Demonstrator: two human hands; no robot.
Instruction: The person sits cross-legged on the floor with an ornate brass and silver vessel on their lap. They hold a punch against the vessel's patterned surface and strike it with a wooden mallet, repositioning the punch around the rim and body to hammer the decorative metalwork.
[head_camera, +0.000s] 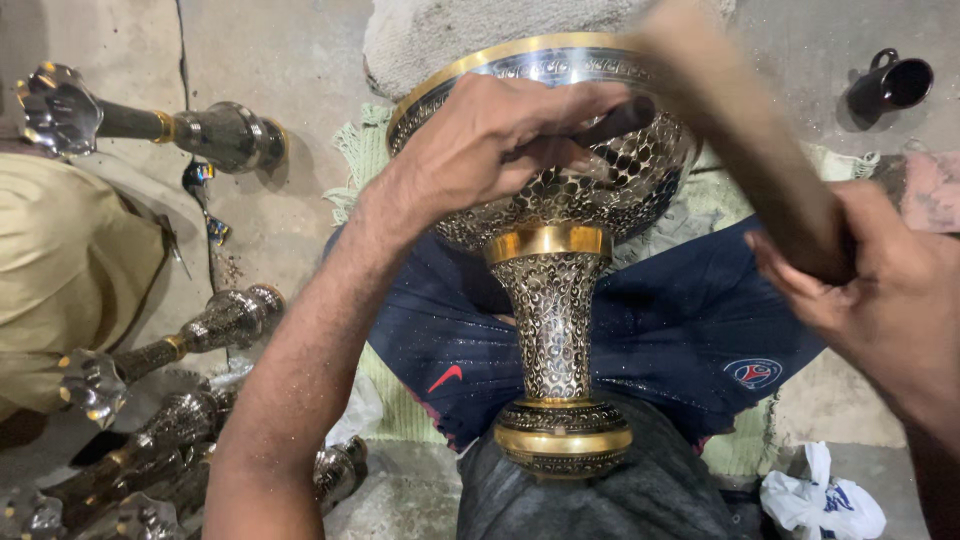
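A large engraved metal vase (552, 310) with gold bands lies across my lap, base toward me and wide bowl away. My left hand (490, 140) rests on the bowl and pinches a thin dark chisel (612, 122) against the patterned surface. My right hand (880, 290) grips a wooden mallet handle (745, 130), raised and blurred above the bowl's right side. The mallet's head is out of view.
Several similar engraved vases lie on the concrete floor at left (215, 135) (200, 330) (180, 440). A beige cloth (70, 260) covers the left edge. A dark mug (895, 85) stands top right, a crumpled white bag (825, 500) bottom right.
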